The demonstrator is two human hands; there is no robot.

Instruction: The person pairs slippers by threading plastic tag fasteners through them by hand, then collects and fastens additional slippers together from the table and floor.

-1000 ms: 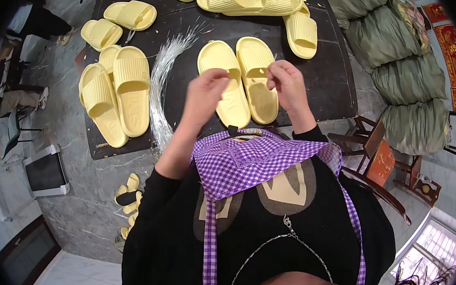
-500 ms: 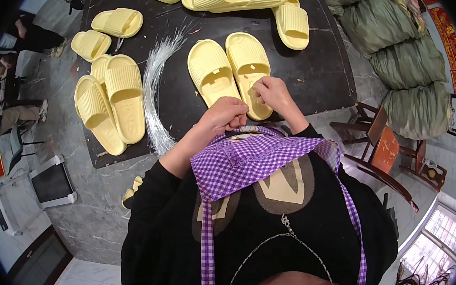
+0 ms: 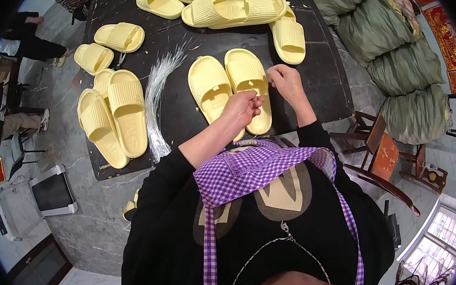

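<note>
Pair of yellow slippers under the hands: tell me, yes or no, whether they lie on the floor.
No, the pair of yellow slippers lies side by side on the dark table, under the left hand and right hand.

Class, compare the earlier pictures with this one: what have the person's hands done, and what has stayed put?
The left hand and right hand, close together half a second ago, have drawn apart over the pair of yellow slippers. The slippers, the bundle of clear strips and the other slippers stayed put.
</note>
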